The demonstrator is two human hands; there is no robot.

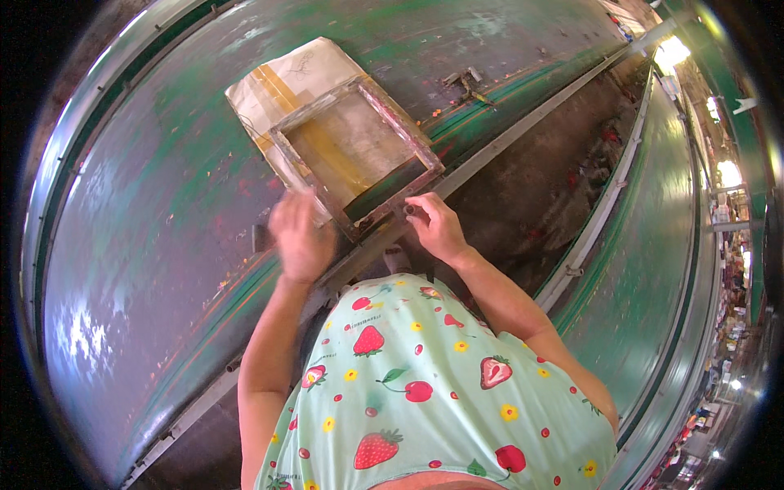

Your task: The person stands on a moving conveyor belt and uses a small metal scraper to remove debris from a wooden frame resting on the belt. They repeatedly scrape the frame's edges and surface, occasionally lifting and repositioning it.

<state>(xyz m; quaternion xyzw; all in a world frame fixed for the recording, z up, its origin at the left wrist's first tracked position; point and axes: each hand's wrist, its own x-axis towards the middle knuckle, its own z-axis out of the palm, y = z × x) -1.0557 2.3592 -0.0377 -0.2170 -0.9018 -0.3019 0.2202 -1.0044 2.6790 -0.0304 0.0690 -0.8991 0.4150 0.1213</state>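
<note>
A worn rectangular frame (389, 113), stained and with a see-through panel, lies tilted on the long table near its edge. Beneath it is a white packed sheet or flat carton (245, 96) with a strip of brown tape. My right hand (438, 232) is at the frame's near corner, thumb and fingers pinched round a small dark round piece (409, 211); whether that piece is fixed to the frame is unclear. Close to the frame's near left side is my left hand (303, 241), smeared by motion, its fingers not readable.
The green-stained table (155, 171) stretches away to the left and beyond. A small metal clamp-like fitting (470, 86) rests on it past the frame. A metal rail (523, 126) runs along its edge. A second green table (629, 278) stands across the dark gap at right.
</note>
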